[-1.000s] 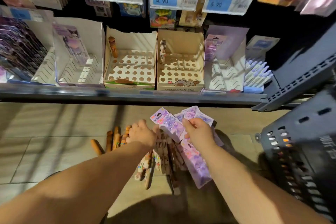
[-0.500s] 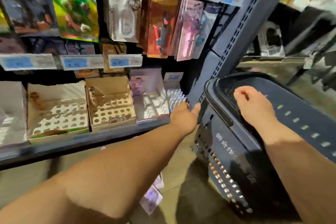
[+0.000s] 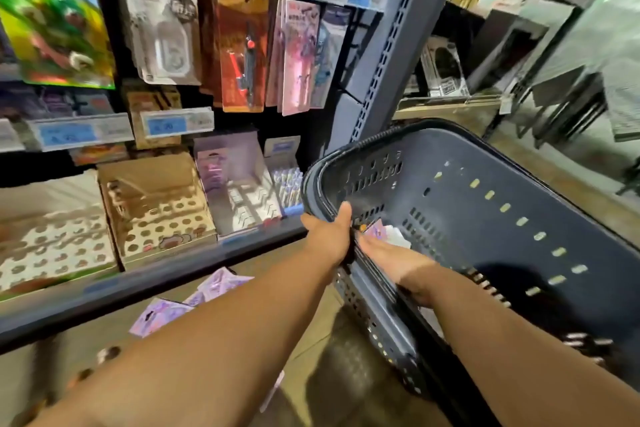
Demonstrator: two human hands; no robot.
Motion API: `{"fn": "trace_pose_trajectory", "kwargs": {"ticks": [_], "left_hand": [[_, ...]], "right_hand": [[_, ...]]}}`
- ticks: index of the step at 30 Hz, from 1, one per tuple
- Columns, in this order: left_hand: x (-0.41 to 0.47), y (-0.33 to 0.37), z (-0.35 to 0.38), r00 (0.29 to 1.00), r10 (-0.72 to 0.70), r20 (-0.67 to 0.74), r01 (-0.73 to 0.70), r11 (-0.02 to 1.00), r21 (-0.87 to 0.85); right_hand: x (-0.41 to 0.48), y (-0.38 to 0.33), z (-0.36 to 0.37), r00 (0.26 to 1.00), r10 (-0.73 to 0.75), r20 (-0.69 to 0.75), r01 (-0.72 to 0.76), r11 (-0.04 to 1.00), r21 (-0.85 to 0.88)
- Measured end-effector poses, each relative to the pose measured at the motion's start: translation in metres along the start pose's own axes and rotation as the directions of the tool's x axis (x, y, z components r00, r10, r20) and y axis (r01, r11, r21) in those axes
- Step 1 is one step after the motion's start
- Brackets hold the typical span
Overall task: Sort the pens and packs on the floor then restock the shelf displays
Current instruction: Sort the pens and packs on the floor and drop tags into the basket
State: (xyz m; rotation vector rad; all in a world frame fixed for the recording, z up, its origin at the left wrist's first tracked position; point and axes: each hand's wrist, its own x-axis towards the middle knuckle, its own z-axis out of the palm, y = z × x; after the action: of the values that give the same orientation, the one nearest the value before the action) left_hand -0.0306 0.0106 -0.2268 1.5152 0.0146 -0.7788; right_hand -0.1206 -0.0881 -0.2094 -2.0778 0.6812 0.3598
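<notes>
the left hand (image 3: 327,236) grips the left rim of the dark basket (image 3: 485,218), thumb hooked over the edge. the right hand (image 3: 391,262) reaches inside the basket, fingers fairly straight, tips just beside a purple pack (image 3: 378,229) lying in it. left of the basket, loose packs (image 3: 211,289) lie on the floor (image 3: 311,343), under the shelf (image 3: 138,286) with its holed display box (image 3: 156,215).

The basket (image 3: 467,163) stands right of the shelf (image 3: 156,284), which carries display boxes (image 3: 156,204); packs (image 3: 221,282) lie on the floor (image 3: 311,378) below it. Our left hand (image 3: 329,236) grips the basket's near rim, our right hand (image 3: 391,258) inside
</notes>
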Motion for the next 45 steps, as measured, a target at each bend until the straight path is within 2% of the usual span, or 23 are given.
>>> {"fn": "trace_pose_trajectory", "kwargs": {"ticks": [4, 9, 12, 16, 17, 19, 22, 26, 29, 32, 34, 35, 37, 38, 40, 42, 45], "left_hand": [[-0.006, -0.023, -0.033, 0.988, 0.002, -0.154, -0.008, 0.999, -0.041], [-0.016, -0.046, -0.080, 0.981, 0.044, -0.188, -0.043, 0.999, 0.010], [-0.010, -0.058, -0.105, 0.977, 0.033, -0.211, -0.019, 0.997, 0.070], [-0.003, -0.075, -0.135, 0.976, 0.047, -0.215, -0.027, 0.995, 0.093], [-0.002, -0.079, -0.140, 0.975, 0.042, -0.219, -0.019, 0.994, 0.103], [0.000, -0.086, -0.146, 0.969, 0.047, -0.241, -0.020, 0.993, 0.112], [0.005, -0.090, -0.149, 0.969, 0.058, -0.241, -0.033, 0.994, 0.104], [0.011, -0.092, -0.149, 0.962, 0.055, -0.266, -0.018, 0.990, 0.141], [0.013, -0.091, -0.149, 0.958, 0.057, -0.281, -0.011, 0.986, 0.164], [0.014, -0.090, -0.149, 0.954, 0.078, -0.289, -0.024, 0.983, 0.184], [0.014, -0.089, -0.149, 0.951, 0.088, -0.297, -0.023, 0.976, 0.217], [0.015, -0.089, -0.149, 0.950, 0.086, -0.301, -0.017, 0.975, 0.222], [0.018, -0.092, -0.151, 0.946, 0.090, -0.311, -0.027, 0.979, 0.201], [0.018, -0.091, -0.150, 0.945, 0.088, -0.315, -0.031, 0.983, 0.182], [0.020, -0.092, -0.150, 0.943, 0.088, -0.321, -0.043, 0.989, 0.144], [0.019, -0.091, -0.150, 0.943, 0.080, -0.322, -0.038, 0.990, 0.136], [0.021, -0.093, -0.154, 0.946, 0.064, -0.317, -0.026, 0.992, 0.122]], "right_hand": [[0.017, 0.014, 0.041, 0.999, 0.013, 0.049, -0.008, 0.996, -0.088], [0.026, 0.028, 0.084, 0.992, 0.097, 0.086, -0.105, 0.990, 0.089], [0.029, 0.053, 0.097, 0.992, 0.113, -0.061, -0.108, 0.991, 0.077], [0.035, 0.088, 0.088, 0.973, 0.164, -0.161, -0.184, 0.975, -0.123], [0.040, 0.101, 0.084, 0.956, 0.197, -0.215, -0.228, 0.965, -0.127], [0.047, 0.122, 0.076, 0.902, 0.272, -0.334, -0.296, 0.955, -0.022], [0.060, 0.146, 0.059, 0.852, 0.316, -0.417, -0.373, 0.926, -0.062], [0.068, 0.155, 0.043, 0.817, 0.307, -0.488, -0.409, 0.905, -0.115], [0.079, 0.169, 0.041, 0.841, 0.282, -0.461, -0.406, 0.893, -0.193], [0.093, 0.173, 0.046, 0.863, 0.257, -0.434, -0.421, 0.841, -0.340], [0.101, 0.173, 0.052, 0.829, 0.194, -0.525, -0.458, 0.774, -0.437], [0.104, 0.175, 0.056, 0.778, 0.149, -0.610, -0.492, 0.748, -0.445], [0.103, 0.178, 0.062, 0.653, 0.141, -0.744, -0.548, 0.766, -0.336], [0.100, 0.178, 0.067, 0.615, 0.205, -0.761, -0.576, 0.777, -0.256], [0.098, 0.182, 0.078, 0.574, 0.363, -0.734, -0.619, 0.779, -0.098], [0.097, 0.188, 0.091, 0.549, 0.489, -0.678, -0.582, 0.806, 0.110], [0.098, 0.197, 0.102, 0.529, 0.550, -0.646, -0.472, 0.824, 0.314]]}}
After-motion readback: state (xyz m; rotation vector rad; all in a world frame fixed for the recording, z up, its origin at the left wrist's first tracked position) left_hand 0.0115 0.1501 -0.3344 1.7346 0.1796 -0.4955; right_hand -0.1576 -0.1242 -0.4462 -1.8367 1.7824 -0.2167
